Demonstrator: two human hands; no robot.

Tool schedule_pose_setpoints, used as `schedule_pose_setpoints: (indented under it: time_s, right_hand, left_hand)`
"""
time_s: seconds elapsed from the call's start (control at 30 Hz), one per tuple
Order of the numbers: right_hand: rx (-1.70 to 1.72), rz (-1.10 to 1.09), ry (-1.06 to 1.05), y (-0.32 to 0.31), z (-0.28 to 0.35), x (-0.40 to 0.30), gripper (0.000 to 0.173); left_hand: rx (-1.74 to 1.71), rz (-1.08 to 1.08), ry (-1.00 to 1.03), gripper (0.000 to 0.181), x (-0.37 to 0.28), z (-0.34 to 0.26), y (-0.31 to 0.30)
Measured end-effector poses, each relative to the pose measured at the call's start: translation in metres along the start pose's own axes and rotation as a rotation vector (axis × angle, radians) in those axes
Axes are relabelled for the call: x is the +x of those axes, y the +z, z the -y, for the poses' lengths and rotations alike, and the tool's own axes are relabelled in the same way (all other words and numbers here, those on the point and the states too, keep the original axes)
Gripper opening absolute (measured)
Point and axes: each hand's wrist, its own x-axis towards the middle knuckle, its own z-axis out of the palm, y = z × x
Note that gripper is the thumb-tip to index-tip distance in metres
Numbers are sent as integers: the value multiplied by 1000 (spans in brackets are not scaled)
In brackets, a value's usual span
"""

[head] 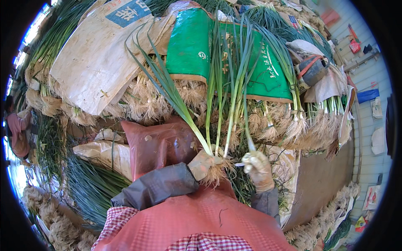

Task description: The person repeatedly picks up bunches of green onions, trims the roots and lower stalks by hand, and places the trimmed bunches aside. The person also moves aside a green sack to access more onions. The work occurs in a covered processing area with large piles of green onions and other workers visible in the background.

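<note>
My left hand, in a soiled pale glove, is shut around the white bases of several green onions above my lap. Their fibrous roots hang below the fingers, and the long green leaves fan out away from me. To the right, my right hand, also gloved, has its fingers curled around the pale lower end of a single green onion stalk. A small white tip pokes out on the left side of those fingers. The two hands are apart. A red translucent apron covers my lap.
Heaped green onions with roots toward me lie ahead, partly under a green printed sack and a whitish woven sack. More green onions lie at left. A dark container with a red strap rests at right. Another person is at far left.
</note>
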Motion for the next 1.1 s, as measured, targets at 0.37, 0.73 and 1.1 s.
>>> schedule_pose_setpoints:
  time_s: [0.37, 0.73, 1.1]
  right_hand:
    - [-1302, -226, -55, -10, -1, 171, 37]
    - [-663, -435, -61, 27, -11, 92, 38]
    - [-1113, 196, -152, 23, 3, 52, 30]
  left_hand:
    - [83, 66, -53, 45, -6, -39, -7]
    - [88, -126, -3, 30, -3, -29, -2]
    - [-708, 15, -259, 41, -6, -32, -17]
